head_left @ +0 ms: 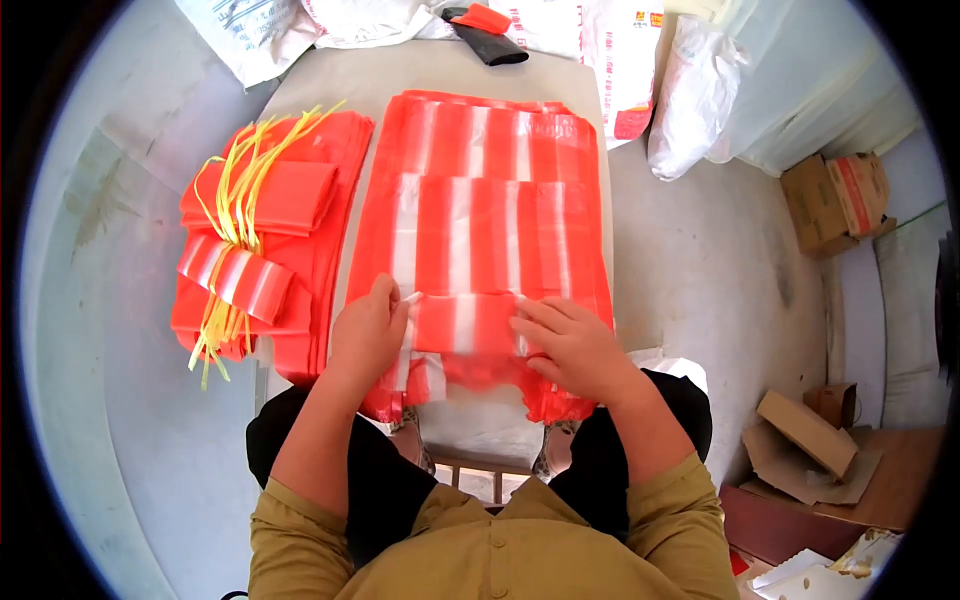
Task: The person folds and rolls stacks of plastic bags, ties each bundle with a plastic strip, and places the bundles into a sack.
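The left hand (370, 325) pinches the striped plastic (480, 235), whose near edge blurs. I cannot tell whether the right hand (575, 345), touching it, grips.

I see writing on the bags at the far end of my pale grey, flat surface (330, 75), but it is too small for me to read. The white plastic sack on the far left (250, 40) has blue letters that look Chinese. The tall white plastic sack on the right (620, 65) has red ones running down it, a little red and yellow badge (648, 19) near its top, and a red patch (632, 123) low down.
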Motion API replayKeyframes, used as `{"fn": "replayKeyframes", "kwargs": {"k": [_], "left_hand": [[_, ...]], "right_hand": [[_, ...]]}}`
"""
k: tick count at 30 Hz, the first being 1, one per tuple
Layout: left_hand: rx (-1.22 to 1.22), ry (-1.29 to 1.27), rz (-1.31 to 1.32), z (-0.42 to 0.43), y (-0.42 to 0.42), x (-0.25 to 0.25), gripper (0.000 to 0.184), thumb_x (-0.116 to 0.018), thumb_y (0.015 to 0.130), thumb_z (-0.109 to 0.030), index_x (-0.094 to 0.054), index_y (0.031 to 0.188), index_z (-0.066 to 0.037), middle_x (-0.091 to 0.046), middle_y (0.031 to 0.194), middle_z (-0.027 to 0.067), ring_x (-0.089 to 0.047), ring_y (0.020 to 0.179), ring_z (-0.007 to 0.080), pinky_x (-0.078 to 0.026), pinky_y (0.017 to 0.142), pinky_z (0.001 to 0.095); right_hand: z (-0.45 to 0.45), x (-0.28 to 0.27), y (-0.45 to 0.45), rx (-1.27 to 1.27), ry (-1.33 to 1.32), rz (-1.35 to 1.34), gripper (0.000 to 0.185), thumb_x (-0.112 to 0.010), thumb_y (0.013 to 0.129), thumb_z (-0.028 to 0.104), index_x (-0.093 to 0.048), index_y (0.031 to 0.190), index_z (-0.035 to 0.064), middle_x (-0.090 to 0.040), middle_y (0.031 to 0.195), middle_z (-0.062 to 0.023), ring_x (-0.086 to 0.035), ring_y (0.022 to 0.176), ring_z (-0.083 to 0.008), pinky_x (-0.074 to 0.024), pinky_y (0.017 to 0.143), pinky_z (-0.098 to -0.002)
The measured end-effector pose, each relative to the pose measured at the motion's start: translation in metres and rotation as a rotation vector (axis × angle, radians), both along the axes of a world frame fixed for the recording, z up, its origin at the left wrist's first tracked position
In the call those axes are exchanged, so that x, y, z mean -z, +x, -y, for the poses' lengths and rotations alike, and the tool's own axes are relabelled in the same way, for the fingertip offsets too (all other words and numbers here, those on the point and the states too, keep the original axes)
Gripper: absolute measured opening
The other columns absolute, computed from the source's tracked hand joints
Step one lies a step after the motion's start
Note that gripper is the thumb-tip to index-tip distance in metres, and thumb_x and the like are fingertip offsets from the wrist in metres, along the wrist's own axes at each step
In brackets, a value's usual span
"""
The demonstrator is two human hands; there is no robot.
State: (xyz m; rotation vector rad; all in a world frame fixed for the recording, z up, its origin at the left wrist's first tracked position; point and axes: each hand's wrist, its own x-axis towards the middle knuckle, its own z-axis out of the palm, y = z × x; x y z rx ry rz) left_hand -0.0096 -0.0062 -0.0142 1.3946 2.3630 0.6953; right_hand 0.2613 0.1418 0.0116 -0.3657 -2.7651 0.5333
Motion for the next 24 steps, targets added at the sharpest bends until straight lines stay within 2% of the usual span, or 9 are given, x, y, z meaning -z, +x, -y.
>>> {"fn": "replayKeyframes", "kwargs": {"k": [2, 5, 8, 11, 14, 17, 20, 24], "left_hand": [[-0.005, -0.081, -0.059, -0.003, 0.003, -0.004, 0.019, -0.066, 0.095, -0.019, -0.055, 0.101, -0.004, -0.067, 0.085, 0.0179, -0.067, 0.083, 0.0391, -0.051, 0.069, 0.0495], [0.060, -0.029, -0.321, -0.002, 0.011, -0.007, 0.022, -0.067, 0.091, -0.016, -0.060, 0.108, -0.004, -0.069, 0.103, 0.0159, -0.067, 0.098, 0.0359, -0.054, 0.078, 0.0462], [0.371, 0.209, -0.456, -0.004, 0.000, 0.005, 0.037, -0.072, 0.084, -0.013, -0.062, 0.119, -0.003, -0.066, 0.124, 0.0146, -0.062, 0.116, 0.0353, -0.053, 0.093, 0.0443], [0.560, 0.247, -0.218, -0.002, 0.015, -0.011, 0.055, -0.076, 0.081, -0.015, -0.061, 0.133, -0.005, -0.063, 0.134, 0.0157, -0.058, 0.127, 0.0367, -0.046, 0.110, 0.0454], [0.595, 0.166, -0.188, -0.001, 0.020, -0.015, 0.065, -0.082, 0.075, -0.015, -0.061, 0.135, -0.005, -0.060, 0.141, 0.0160, -0.054, 0.133, 0.0378, -0.044, 0.114, 0.0471], [0.580, 0.182, -0.273, -0.004, 0.015, -0.009, 0.062, -0.080, 0.075, -0.012, -0.062, 0.134, -0.005, -0.061, 0.141, 0.0141, -0.056, 0.133, 0.0360, -0.046, 0.112, 0.0455], [0.518, 0.108, -0.268, -0.001, 0.008, -0.013, 0.058, -0.076, 0.076, -0.004, -0.065, 0.132, -0.007, -0.063, 0.140, 0.0126, -0.058, 0.131, 0.0326, -0.050, 0.108, 0.0430], [0.413, 0.098, -0.169, 0.005, -0.004, -0.022, 0.050, -0.072, 0.075, 0.003, -0.070, 0.123, -0.007, -0.069, 0.129, 0.0130, -0.065, 0.122, 0.0317, -0.055, 0.100, 0.0416]], "right_hand": [[0.000, 0.010, -0.002, -0.038, 0.044, 0.030, 0.050, -0.073, 0.082, 0.008, -0.064, 0.130, 0.0112, -0.058, 0.144, -0.0080, -0.060, 0.119, -0.0293, -0.0529, 0.095, -0.0410], [0.001, 0.014, -0.006, -0.044, 0.117, 0.041, 0.047, -0.069, 0.084, 0.009, -0.061, 0.130, 0.0074, -0.057, 0.142, -0.0103, -0.058, 0.122, -0.0301, -0.0492, 0.101, -0.0412], [0.005, 0.013, -0.008, -0.020, 0.148, 0.077, 0.049, -0.067, 0.084, 0.008, -0.060, 0.133, 0.0065, -0.056, 0.143, -0.0108, -0.056, 0.124, -0.0294, -0.0487, 0.101, -0.0411], [0.005, 0.008, -0.011, -0.015, 0.118, 0.110, 0.049, -0.066, 0.086, 0.009, -0.058, 0.135, 0.0058, -0.054, 0.147, -0.0105, -0.055, 0.125, -0.0292, -0.0478, 0.103, -0.0417], [0.002, 0.004, -0.014, -0.001, 0.029, 0.155, 0.055, -0.069, 0.083, 0.006, -0.059, 0.137, 0.0078, -0.056, 0.147, -0.0100, -0.056, 0.126, -0.0293, -0.0458, 0.106, -0.0419], [-0.010, 0.001, -0.010, 0.002, 0.015, 0.159, 0.049, -0.064, 0.085, 0.004, -0.061, 0.134, 0.0034, -0.060, 0.142, -0.0127, -0.056, 0.129, -0.0287, -0.0472, 0.104, -0.0420], [-0.022, -0.006, -0.008, 0.043, -0.104, 0.236, 0.052, -0.062, 0.084, 0.002, -0.062, 0.136, 0.0072, -0.061, 0.144, -0.0092, -0.056, 0.130, -0.0274, -0.0463, 0.108, -0.0411], [-0.032, -0.012, -0.001, 0.066, -0.184, 0.262, 0.051, -0.060, 0.084, 0.000, -0.065, 0.134, 0.0084, -0.064, 0.140, -0.0101, -0.058, 0.127, -0.0303, -0.0487, 0.106, -0.0417]]}}
